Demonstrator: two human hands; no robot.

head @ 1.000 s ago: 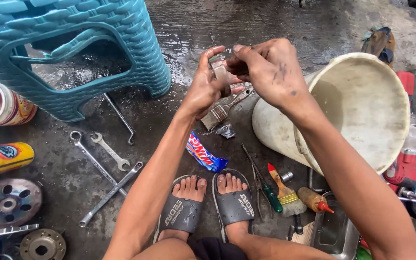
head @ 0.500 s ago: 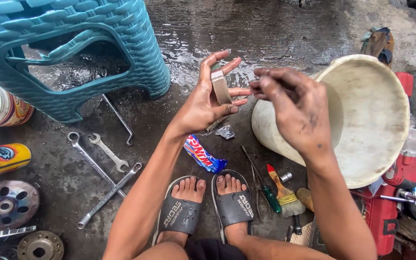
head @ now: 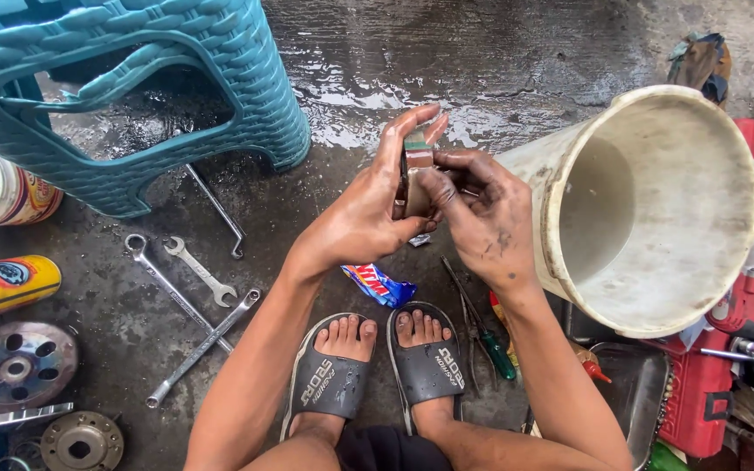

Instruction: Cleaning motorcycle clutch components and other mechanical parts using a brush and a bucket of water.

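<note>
Both of my hands meet above the wet concrete floor, greasy and dark. My left hand (head: 368, 209) holds a small flat metal part (head: 415, 174) upright between thumb and fingers. My right hand (head: 482, 218) presses on the same part from the right, thumb against its face. What exactly the part is I cannot tell. Below the hands lie a red and blue sachet (head: 379, 283) and my two feet in grey slippers (head: 377, 371).
A cream plastic bucket (head: 656, 209) lies on its side at right. A teal woven plastic stool (head: 133, 78) stands at upper left. Several wrenches (head: 189, 301) lie on the floor, with a yellow spray can (head: 2, 286), metal discs (head: 15, 366), a green-handled screwdriver (head: 482, 331) and a red tool (head: 726, 349).
My hands have closed together on the small part and shifted slightly. The view moved closer, so the bucket now fills more of the right side.
</note>
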